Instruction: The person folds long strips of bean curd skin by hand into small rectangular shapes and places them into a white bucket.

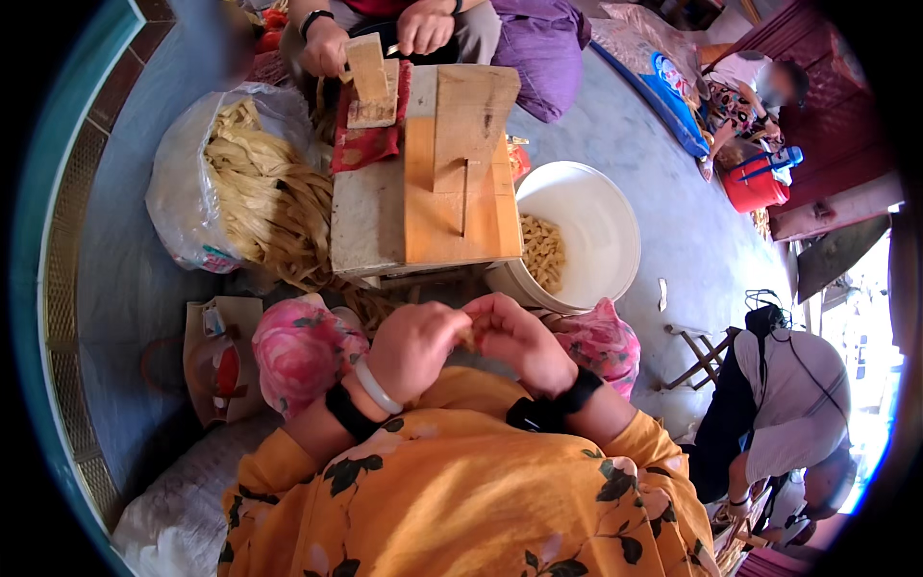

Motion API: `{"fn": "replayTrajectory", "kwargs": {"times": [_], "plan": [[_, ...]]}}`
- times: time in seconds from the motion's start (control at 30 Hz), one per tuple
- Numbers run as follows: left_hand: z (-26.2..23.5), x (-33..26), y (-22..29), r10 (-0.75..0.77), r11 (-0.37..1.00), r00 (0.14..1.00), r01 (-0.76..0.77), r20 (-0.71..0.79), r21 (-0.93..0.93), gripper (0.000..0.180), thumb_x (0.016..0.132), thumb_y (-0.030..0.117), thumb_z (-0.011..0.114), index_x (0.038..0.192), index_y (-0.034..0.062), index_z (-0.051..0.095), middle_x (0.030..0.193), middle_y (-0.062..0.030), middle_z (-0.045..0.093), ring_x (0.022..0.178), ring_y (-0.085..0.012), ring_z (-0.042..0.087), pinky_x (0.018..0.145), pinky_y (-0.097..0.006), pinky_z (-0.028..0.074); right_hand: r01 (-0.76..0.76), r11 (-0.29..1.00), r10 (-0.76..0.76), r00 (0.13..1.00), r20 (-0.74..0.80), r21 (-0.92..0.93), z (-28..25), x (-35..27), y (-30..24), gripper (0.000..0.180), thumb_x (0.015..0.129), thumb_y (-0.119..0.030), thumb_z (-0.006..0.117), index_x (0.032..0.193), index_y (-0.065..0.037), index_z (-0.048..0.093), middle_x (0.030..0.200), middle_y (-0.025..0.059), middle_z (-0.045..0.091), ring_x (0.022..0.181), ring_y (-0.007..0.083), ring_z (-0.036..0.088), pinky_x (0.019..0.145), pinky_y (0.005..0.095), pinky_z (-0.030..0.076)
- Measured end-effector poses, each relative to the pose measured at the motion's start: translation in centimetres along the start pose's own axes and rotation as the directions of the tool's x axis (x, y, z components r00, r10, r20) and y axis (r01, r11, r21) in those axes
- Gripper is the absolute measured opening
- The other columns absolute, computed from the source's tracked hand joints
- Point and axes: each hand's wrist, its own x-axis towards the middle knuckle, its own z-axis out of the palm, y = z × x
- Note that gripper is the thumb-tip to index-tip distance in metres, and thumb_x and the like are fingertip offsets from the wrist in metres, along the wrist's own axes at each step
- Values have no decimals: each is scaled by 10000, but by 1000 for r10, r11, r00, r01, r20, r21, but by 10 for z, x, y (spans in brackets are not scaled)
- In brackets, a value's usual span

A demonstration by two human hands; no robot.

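Both my hands meet in front of my lap, fingertips pinched together. A small tan piece point(468, 337), perhaps a folded strip, shows between them; the fingers hide most of it. My left hand point(413, 346), with a pale bangle at its wrist, is closed on one side of the piece. On the other side is my right hand point(524, 344), its fingers curled around it. Beyond them stands a low table with an orange-brown board point(423, 226) and a wooden block point(471, 115). A white bucket point(601, 226) right of the table contains many small tan pieces point(543, 252).
A clear plastic bag point(178, 183) of long flat tan strips point(260, 168) lies left of the table. Across it, a co-worker's hands point(327, 48) are by a wooden tool point(370, 82). At right are a folding stool point(702, 356), a red bucket point(755, 190) and other people.
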Motion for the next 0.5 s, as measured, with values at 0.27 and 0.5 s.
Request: {"fn": "replayTrajectory", "kwargs": {"times": [0.27, 0.5], "plan": [[17, -8, -18, -329, -25, 892, 321, 311, -947, 157, 863, -15, 621, 998, 38, 562, 1033, -2, 559, 929, -81, 537, 825, -231, 458, 421, 183, -797, 593, 116, -888, 9, 8, -2, 230, 680, 101, 589, 863, -20, 521, 826, 131, 543, 723, 321, 558, 633, 397, 471], [7, -16, -16, -334, 166, 914, 298, 231, -940, 111, 879, -25, 581, 976, 28, 571, 1152, -21, 498, 993, -94, 520, 851, -238, 446, 500, 159, -723, 646, 244, -851, 18, 0, -10, 151, 771, 51, 616, 900, -9, 565, 812, 87, 600, 734, 240, 605, 637, 326, 483]]}}
